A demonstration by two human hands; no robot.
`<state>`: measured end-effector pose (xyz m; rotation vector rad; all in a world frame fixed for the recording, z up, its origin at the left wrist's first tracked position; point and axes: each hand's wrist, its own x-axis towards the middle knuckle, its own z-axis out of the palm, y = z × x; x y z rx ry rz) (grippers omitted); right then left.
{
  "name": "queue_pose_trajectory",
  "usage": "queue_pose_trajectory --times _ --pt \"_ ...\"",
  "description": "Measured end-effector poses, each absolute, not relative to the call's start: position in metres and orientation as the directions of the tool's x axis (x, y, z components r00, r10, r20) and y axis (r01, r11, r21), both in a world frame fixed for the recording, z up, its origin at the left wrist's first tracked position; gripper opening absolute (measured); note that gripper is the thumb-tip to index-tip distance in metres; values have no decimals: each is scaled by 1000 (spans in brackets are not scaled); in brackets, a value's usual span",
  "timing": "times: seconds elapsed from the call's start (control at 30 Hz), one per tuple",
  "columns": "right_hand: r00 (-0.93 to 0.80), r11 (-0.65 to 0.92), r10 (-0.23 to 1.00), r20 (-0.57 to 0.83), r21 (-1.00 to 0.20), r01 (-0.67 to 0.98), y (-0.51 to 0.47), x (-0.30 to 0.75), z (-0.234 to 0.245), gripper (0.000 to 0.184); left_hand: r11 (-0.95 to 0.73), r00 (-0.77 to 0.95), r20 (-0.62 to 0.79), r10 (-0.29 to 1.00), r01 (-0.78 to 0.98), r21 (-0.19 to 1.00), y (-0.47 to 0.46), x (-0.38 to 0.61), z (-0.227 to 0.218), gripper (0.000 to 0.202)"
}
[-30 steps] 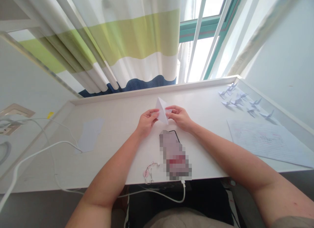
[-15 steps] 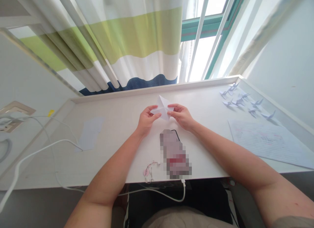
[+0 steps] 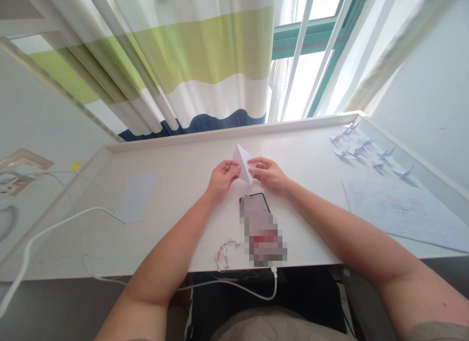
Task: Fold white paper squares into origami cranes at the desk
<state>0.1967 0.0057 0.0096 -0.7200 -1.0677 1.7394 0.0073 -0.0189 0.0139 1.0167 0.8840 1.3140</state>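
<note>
Between my hands, above the white desk, is a small sheet of white origami paper [image 3: 243,161] with creases and a raised fold down its middle. My left hand [image 3: 222,180] pinches its left side between thumb and fingers. On the opposite side, my right hand [image 3: 270,176] grips the right edge the same way. Just below the hands lies a phone [image 3: 262,228], its screen blurred out, with a charging cable plugged into its near end. Beside it is a beaded strap [image 3: 223,255] with a pink charm.
Several folded paper cranes [image 3: 362,145] stand at the desk's back right, behind a written sheet [image 3: 395,209]. Loose white paper [image 3: 137,194] lies on the left, near a white cable [image 3: 73,216]. A raised rim [image 3: 234,136] borders the desk's back, below the curtain [image 3: 220,53].
The paper was spread flatter and wider; now its sides are bent closer together along the middle crease. My hands have drawn slightly toward each other, still holding it.
</note>
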Motion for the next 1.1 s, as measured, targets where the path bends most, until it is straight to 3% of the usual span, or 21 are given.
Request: queue_pose_trajectory --times 0.2,0.4,0.57,0.87,1.1 --pt "-324 -153 946 -2 -884 -441 7 197 12 48 -176 26 177 984 -47 983 -21 10 7 48" --pt "-329 -149 944 9 -880 -452 6 197 11 47 -375 -47 391 919 197 906 -28 10 14 33" --pt "-331 -162 944 -10 -886 -434 5 197 12 51 -359 13 361 932 148 921 -32 14 17 25" --pt "-370 -151 929 18 -894 -423 3 197 11 73 -223 -45 219 975 -156 962 -26 18 6 44" --pt "-367 -160 930 17 -880 -446 3 195 11 53 -179 -11 180 984 -176 968 -26 19 7 47"
